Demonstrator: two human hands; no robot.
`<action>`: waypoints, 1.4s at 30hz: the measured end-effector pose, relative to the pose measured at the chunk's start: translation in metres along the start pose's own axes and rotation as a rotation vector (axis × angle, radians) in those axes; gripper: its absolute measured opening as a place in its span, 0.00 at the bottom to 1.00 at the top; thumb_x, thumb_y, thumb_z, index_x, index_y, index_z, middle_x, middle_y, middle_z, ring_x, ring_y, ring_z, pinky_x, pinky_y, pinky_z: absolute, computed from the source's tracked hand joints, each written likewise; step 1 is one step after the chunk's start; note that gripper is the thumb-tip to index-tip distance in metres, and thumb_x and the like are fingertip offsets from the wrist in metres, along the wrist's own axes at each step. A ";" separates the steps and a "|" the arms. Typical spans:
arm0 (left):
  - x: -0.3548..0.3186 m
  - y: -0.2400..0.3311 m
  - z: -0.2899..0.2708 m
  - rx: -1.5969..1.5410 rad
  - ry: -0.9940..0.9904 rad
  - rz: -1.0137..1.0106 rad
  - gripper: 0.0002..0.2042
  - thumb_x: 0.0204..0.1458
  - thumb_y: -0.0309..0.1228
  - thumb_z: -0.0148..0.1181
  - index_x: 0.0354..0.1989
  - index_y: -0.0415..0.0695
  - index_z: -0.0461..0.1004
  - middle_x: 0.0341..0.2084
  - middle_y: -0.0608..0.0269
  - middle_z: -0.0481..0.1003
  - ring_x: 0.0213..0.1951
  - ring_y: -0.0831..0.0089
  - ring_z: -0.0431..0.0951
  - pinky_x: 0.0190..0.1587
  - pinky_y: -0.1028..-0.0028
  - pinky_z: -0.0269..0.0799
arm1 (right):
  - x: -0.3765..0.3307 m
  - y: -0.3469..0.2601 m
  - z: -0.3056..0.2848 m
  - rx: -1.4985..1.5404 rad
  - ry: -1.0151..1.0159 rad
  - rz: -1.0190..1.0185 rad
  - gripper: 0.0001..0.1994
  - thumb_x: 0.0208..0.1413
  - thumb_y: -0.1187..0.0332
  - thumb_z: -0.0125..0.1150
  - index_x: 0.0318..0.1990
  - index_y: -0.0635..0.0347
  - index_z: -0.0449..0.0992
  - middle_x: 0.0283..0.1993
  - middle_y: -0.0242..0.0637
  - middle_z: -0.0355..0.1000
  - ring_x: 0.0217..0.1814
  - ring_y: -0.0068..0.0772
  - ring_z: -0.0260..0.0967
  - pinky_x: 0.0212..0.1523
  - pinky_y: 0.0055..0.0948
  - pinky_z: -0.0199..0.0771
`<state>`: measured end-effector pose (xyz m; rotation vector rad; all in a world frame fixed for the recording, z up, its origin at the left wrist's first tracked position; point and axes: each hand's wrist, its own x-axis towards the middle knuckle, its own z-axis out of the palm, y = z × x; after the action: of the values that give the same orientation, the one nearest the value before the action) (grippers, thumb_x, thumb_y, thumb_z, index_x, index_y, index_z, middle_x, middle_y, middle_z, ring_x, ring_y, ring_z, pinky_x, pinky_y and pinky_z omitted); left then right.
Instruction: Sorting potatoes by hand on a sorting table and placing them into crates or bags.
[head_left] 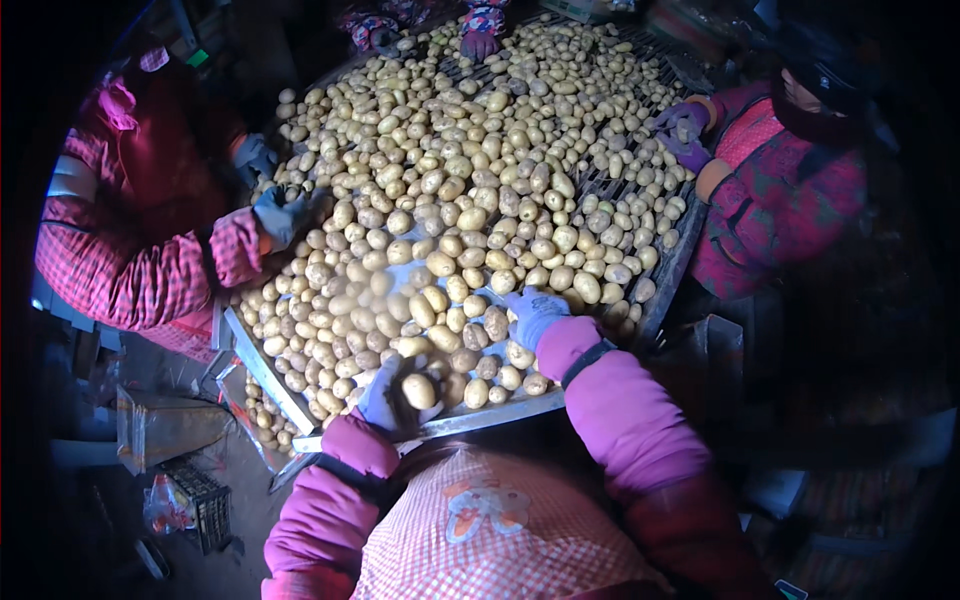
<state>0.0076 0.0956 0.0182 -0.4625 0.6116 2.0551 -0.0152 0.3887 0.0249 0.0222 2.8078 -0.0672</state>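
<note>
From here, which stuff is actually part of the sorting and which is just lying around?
In the work:
- left hand, closed on one potato
- right hand, on the potato pile
- slatted sorting table

Lying about:
- black crate on the floor
- plastic bag beside it

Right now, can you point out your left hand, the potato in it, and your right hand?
left hand [385, 400]: head view, on the gloved palm.
potato [419, 391]: head view, middle of its skin.
right hand [533, 315]: head view, back of the glove.
</note>
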 end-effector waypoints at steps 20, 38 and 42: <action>0.024 -0.019 0.029 -0.224 -0.207 -0.062 0.28 0.58 0.53 0.45 0.55 0.41 0.66 0.51 0.49 0.70 0.52 0.48 0.71 0.53 0.45 0.67 | -0.043 -0.010 0.030 0.240 -0.051 -0.066 0.25 0.51 0.48 0.55 0.50 0.55 0.68 0.43 0.49 0.75 0.45 0.52 0.74 0.44 0.47 0.73; 0.012 -0.029 0.042 -0.197 -0.308 0.015 0.29 0.56 0.48 0.47 0.63 0.44 0.59 0.50 0.47 0.69 0.52 0.42 0.70 0.54 0.42 0.66 | -0.021 0.086 -0.024 0.161 0.185 0.234 0.28 0.50 0.55 0.61 0.61 0.45 0.65 0.50 0.52 0.67 0.54 0.53 0.67 0.50 0.49 0.71; 0.011 -0.029 0.053 -0.172 -0.311 0.032 0.29 0.56 0.49 0.48 0.61 0.42 0.60 0.49 0.47 0.69 0.51 0.40 0.70 0.51 0.42 0.68 | 0.013 0.074 -0.020 0.110 -0.062 0.282 0.34 0.47 0.52 0.65 0.63 0.43 0.61 0.55 0.53 0.66 0.56 0.54 0.68 0.52 0.49 0.71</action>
<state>0.0225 0.1476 0.0484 -0.2236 0.2592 2.1620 -0.0320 0.4640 0.0363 0.4329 2.7060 -0.1518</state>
